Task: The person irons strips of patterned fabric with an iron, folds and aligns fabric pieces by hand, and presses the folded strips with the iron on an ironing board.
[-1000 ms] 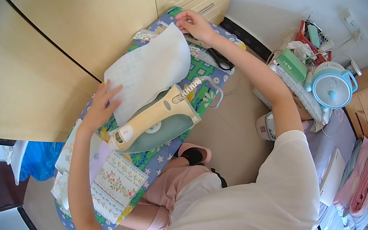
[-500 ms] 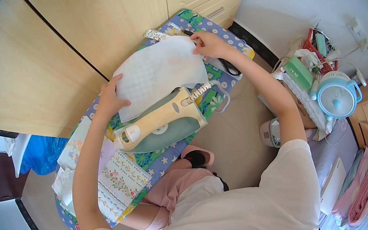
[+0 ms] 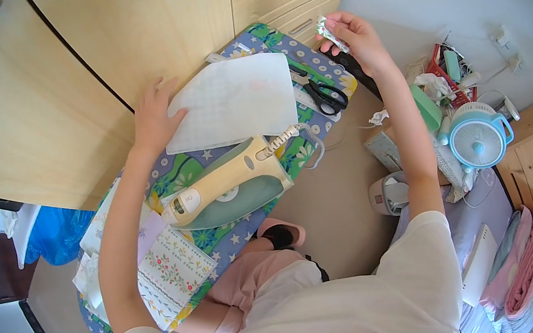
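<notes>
A small folded piece of floral fabric point(image 3: 333, 35) is pinched in my right hand point(image 3: 359, 43), raised beyond the far right end of the ironing board point(image 3: 225, 234). My left hand point(image 3: 155, 118) is open, fingers spread, at the left edge of a white sheet point(image 3: 233, 101) that lies flat on the board. A cream and green iron point(image 3: 227, 184) lies on its side just below the sheet. Black-handled scissors point(image 3: 325, 93) rest to the sheet's right. Folded floral fabric point(image 3: 174, 268) lies at the board's near left end, beside my left forearm.
Wooden cabinets point(image 3: 135, 25) stand along the board's far side. To the right are a blue fan point(image 3: 479, 139), a red basket point(image 3: 442, 68) and a small bin point(image 3: 389, 195). A blue plastic bag point(image 3: 57, 232) is at the left. The iron's cord point(image 3: 308, 138) loops off the board's edge.
My right hand has left the sheet's right edge and moved up and right, now with the floral piece. The sheet lies flatter, and the scissors show fully. My left fingers have spread.
</notes>
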Motion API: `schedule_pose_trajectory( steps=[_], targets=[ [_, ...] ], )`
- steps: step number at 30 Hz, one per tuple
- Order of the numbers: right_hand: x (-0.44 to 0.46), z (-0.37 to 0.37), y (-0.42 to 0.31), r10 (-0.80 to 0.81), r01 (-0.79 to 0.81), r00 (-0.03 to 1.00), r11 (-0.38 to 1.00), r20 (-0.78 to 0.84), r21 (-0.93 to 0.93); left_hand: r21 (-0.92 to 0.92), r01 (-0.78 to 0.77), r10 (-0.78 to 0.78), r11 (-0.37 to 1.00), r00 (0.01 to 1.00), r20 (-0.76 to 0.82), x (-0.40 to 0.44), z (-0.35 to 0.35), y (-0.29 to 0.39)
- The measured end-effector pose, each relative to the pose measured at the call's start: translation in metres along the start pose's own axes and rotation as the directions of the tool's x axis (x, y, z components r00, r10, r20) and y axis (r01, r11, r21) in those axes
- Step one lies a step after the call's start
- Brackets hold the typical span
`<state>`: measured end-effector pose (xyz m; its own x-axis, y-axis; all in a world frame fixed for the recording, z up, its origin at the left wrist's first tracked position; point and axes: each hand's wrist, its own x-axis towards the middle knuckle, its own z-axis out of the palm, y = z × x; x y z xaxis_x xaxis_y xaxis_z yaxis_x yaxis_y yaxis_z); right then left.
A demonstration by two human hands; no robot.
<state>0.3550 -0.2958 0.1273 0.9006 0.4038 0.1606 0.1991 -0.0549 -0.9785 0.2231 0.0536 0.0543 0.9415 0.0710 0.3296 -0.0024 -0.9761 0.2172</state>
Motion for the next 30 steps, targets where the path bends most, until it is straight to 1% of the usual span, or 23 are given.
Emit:
schedule_pose_trajectory(
  steps=[1,2,3,4,5,6,7,8,9,10,11,12,13,14,16,17,19,20,22,26,28,29,30],
  targets=[
    [-0.005,0.006,-0.009,0.000,-0.004,0.997,0.999,0.082,0.052,-0.175,-0.125,0.116,0.977,0.991,-0.061,0.006,-0.009,0.006],
    [-0.010,0.013,-0.017,-0.004,-0.014,0.986,0.994,0.167,0.106,-0.333,-0.248,0.213,0.910,0.967,-0.139,0.009,-0.020,0.013],
    [-0.014,0.020,-0.025,-0.004,-0.016,0.984,0.994,0.178,0.111,-0.314,-0.305,0.262,0.899,0.949,-0.173,0.009,-0.039,0.029],
    [-0.016,0.029,-0.033,0.006,-0.058,0.954,0.985,0.300,0.164,-0.290,-0.359,0.308,0.887,0.929,-0.206,0.007,-0.057,0.048],
    [-0.019,0.038,-0.041,0.009,-0.106,0.908,0.972,0.420,0.209,-0.283,-0.345,0.296,0.895,0.933,-0.204,0.005,-0.069,0.061],
    [-0.023,0.047,-0.050,0.051,-0.150,0.879,0.973,0.473,0.173,-0.301,-0.426,0.363,0.853,0.899,-0.245,0.003,-0.079,0.073],
    [-0.025,0.058,-0.056,0.046,-0.151,0.870,0.973,0.490,0.177,-0.313,-0.504,0.425,0.805,0.858,-0.288,-0.001,-0.084,0.081],
    [-0.027,0.069,-0.062,0.029,-0.165,0.823,0.968,0.567,0.190,-0.303,-0.490,0.413,0.817,0.865,-0.286,-0.006,-0.085,0.088],
    [-0.030,0.079,-0.067,0.008,-0.179,0.771,0.963,0.637,0.203,-0.464,-0.480,0.404,0.744,0.877,-0.259,-0.012,-0.087,0.093],
    [-0.033,0.089,-0.070,-0.011,-0.184,0.760,0.955,0.650,0.231,-0.610,-0.454,0.400,0.649,0.886,-0.234,-0.018,-0.089,0.095],
    [-0.034,0.097,-0.072,-0.020,-0.183,0.749,0.954,0.662,0.236,-0.601,-0.447,0.390,0.662,0.891,-0.234,-0.023,-0.091,0.096],
    [-0.036,0.103,-0.075,-0.026,-0.217,0.729,0.939,0.684,0.267,-0.804,-0.256,0.335,0.536,0.939,-0.075,-0.029,-0.093,0.095],
    [-0.038,0.109,-0.078,-0.032,-0.253,0.709,0.921,0.704,0.296,-0.929,-0.029,0.311,0.369,0.946,0.094,-0.034,-0.096,0.094],
    [-0.040,0.115,-0.083,-0.038,-0.253,0.700,0.921,0.713,0.297,-0.926,-0.028,0.300,0.377,0.949,0.093,-0.040,-0.102,0.091],
    [-0.043,0.125,-0.092,-0.040,-0.267,0.724,0.904,0.689,0.333,-0.931,0.136,0.277,0.338,0.931,0.237,-0.049,-0.118,0.087],
    [-0.043,0.128,-0.091,-0.045,-0.267,0.715,0.905,0.698,0.332,-0.930,0.135,0.266,0.342,0.935,0.233,-0.054,-0.124,0.083],
    [-0.043,0.134,-0.087,-0.191,-0.094,0.696,0.931,0.692,0.351,-0.907,0.211,0.279,0.365,0.904,0.323,-0.062,-0.134,0.075],
    [-0.044,0.137,-0.090,-0.195,-0.094,0.688,0.931,0.699,0.352,-0.906,0.210,0.268,0.367,0.909,0.319,-0.066,-0.139,0.069],
    [-0.050,0.144,-0.100,-0.118,0.001,0.752,0.984,0.649,0.177,-0.852,0.302,0.249,0.428,0.867,0.432,-0.072,-0.147,0.058],
    [-0.044,0.151,-0.102,-0.046,-0.022,0.739,0.995,0.672,0.093,-0.874,0.268,0.236,0.405,0.893,0.383,-0.089,-0.162,0.057],
    [-0.051,0.162,-0.104,-0.221,0.311,0.778,0.949,0.587,-0.054,-0.869,0.247,0.201,0.430,0.912,0.359,-0.096,-0.161,0.054],
    [-0.053,0.167,-0.106,-0.223,0.313,0.774,0.948,0.593,-0.053,-0.869,0.247,0.195,0.429,0.914,0.356,-0.098,-0.163,0.050],
    [-0.055,0.170,-0.107,-0.371,0.498,0.695,0.866,0.616,-0.041,-0.849,0.258,0.229,0.461,0.890,0.395,-0.099,-0.166,0.045]
  ],
)
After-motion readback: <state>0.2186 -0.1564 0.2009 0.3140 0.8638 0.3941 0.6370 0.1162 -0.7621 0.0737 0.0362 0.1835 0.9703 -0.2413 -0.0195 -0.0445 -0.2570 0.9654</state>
